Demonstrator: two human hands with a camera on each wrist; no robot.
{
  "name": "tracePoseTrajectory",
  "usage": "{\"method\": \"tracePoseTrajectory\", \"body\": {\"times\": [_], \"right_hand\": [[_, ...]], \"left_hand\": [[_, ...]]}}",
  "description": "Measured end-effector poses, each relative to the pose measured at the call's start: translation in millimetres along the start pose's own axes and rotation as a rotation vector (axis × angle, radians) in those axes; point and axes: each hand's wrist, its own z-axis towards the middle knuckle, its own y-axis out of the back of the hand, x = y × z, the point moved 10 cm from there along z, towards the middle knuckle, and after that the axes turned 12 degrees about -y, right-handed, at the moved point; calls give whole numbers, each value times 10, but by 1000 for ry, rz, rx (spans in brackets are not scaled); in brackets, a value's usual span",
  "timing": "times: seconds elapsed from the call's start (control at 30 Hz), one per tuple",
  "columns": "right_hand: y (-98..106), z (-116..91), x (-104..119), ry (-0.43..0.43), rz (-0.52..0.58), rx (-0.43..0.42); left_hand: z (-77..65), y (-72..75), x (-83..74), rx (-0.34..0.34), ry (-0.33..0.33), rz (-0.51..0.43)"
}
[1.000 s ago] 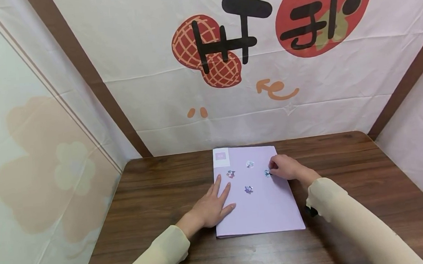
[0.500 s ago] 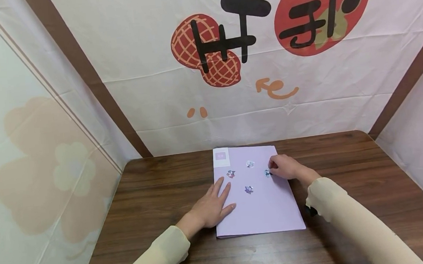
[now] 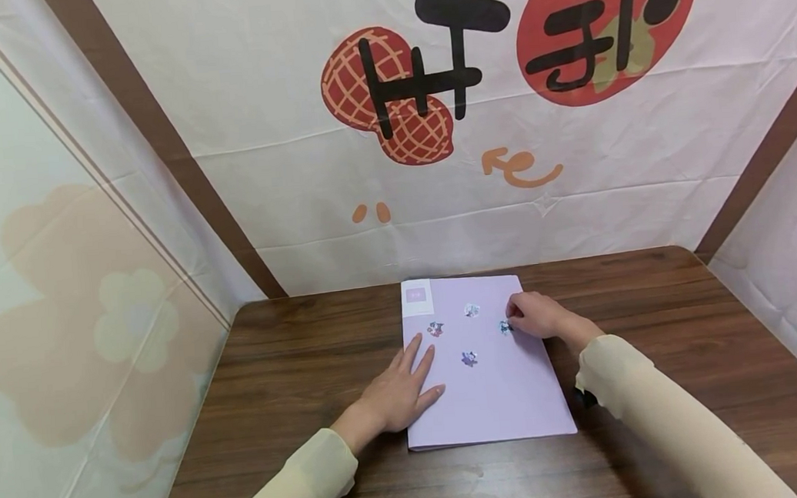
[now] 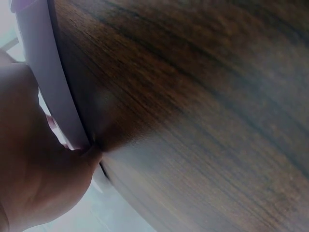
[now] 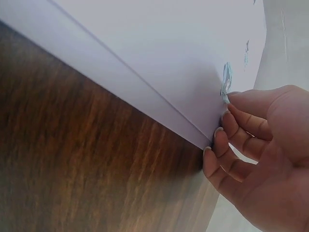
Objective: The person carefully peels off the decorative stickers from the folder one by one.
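Observation:
A lilac folder point(image 3: 493, 408) lies on the wooden table, with a white label point(image 3: 417, 306) at its upper left corner. My left hand point(image 3: 391, 394) rests on the folder's left edge, fingers spread and straight. At the right side of the folder, my right hand point(image 3: 540, 316) pinches the edge of a small shiny bluish sticker point(image 3: 504, 326) between thumb and index finger. The right wrist view shows this sticker point(image 5: 226, 79) tilted up from the surface, the other fingers curled by the folder's edge. Three more stickers dot the cover: one upper middle point(image 3: 471, 310), one left point(image 3: 435, 329), one lower middle point(image 3: 469, 359).
Brown wood grain of the table point(image 3: 295, 364) surrounds the folder. A printed white cloth point(image 3: 283, 180) hangs behind and along both sides. Something small and black point(image 3: 585, 398) shows at the right sleeve's cuff.

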Motion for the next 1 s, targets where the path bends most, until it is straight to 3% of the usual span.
{"method": "tracePoseTrajectory", "body": {"times": [1.0], "right_hand": [[-35,18,18,-21,-20,55]], "left_hand": [[-6,8,-8,9,-9,31]]}}
